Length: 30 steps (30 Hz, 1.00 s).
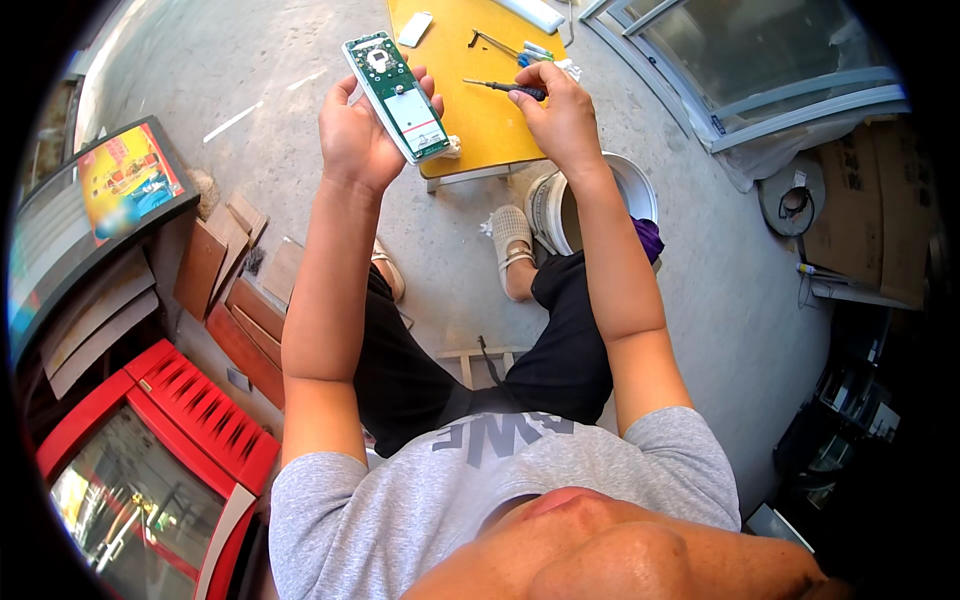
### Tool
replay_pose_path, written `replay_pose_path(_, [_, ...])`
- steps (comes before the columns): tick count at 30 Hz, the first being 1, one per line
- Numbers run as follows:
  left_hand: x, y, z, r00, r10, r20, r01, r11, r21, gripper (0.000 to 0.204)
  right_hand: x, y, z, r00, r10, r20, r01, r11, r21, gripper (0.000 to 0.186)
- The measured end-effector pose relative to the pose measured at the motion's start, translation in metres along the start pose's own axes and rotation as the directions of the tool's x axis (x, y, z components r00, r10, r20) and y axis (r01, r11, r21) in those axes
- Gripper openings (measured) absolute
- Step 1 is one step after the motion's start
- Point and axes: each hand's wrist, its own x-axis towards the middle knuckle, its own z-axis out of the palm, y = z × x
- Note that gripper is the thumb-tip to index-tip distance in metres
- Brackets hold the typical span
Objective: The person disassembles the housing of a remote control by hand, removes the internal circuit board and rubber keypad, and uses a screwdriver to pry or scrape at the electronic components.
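- Across the upturned palm of the left hand (358, 142) lies an opened handheld device (395, 97), slanted with its far end toward the left; the thumb is at one long edge and fingertips show at the other.
- Facing up from that hand, a green circuit board sits in a pale casing, with a white panel on its nearer half.
- To the right of the device, the right hand (562, 112) pinches a screwdriver (524, 92) by its dark handle; the slim shaft points left toward the board, well apart from it.
- Beneath and between both hands stands a yellow table (480, 130).
- Just beyond the left hand, a small white piece (415, 29) lies on the tabletop, perhaps a cover, though it is too small to tell.
- Just beyond the right hand lie several slender tools (537, 50), bunched together, and farther off a long white object (533, 14).
- Beside the device's near end, close to the left hand, is a crumpled white scrap (453, 148).
- Below the right hand, partly behind the forearm, stands a white bucket (546, 208) with something purple (648, 240) next to it.
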Motion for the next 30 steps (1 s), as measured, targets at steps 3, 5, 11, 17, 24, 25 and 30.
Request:
replay_pose_path(3, [-0.001, 0.003, 0.001, 0.998, 0.025, 0.061, -0.024, 1.0, -0.01, 0.055, 0.0, 0.003, 0.0, 0.997, -0.006, 0.079, 0.021, 0.982, -0.189, 0.02])
replay_pose_path(5, [0.004, 0.006, -0.008, 0.98, -0.003, 0.2, 0.02, 0.997, -0.081, 0.054, 0.0, 0.003, 0.002, 0.993, -0.002, 0.118, 0.034, 0.96, -0.277, 0.019])
replay_pose_path(11, [0.007, 0.007, -0.008, 0.974, -0.071, 0.214, 0.099, 0.988, -0.12, 0.048, 0.005, -0.003, 0.009, 0.992, 0.007, 0.126, 0.028, 0.962, -0.272, 0.019])
replay_pose_path(17, [0.015, 0.004, -0.027, 0.975, -0.145, 0.166, 0.166, 0.979, -0.116, 0.051, 0.029, 0.004, 0.028, 0.992, -0.106, -0.069, 0.078, 0.943, -0.323, 0.009])
replay_pose_path(24, [0.015, 0.005, -0.022, 0.976, -0.17, 0.135, 0.181, 0.98, -0.077, 0.048, 0.056, 0.019, 0.058, 0.974, -0.164, -0.157, 0.085, 0.904, -0.419, 0.006])
replay_pose_path(25, [0.015, 0.006, -0.021, 0.977, -0.168, 0.133, 0.179, 0.981, -0.078, 0.048, 0.058, 0.019, 0.06, 0.975, -0.161, -0.154, 0.082, 0.902, -0.424, 0.006])
replay_pose_path(30, [0.013, 0.013, -0.021, 0.97, -0.146, 0.192, 0.164, 0.983, -0.079, 0.046, 0.063, 0.016, 0.066, 0.982, -0.143, -0.125, 0.068, 0.878, -0.474, 0.006])
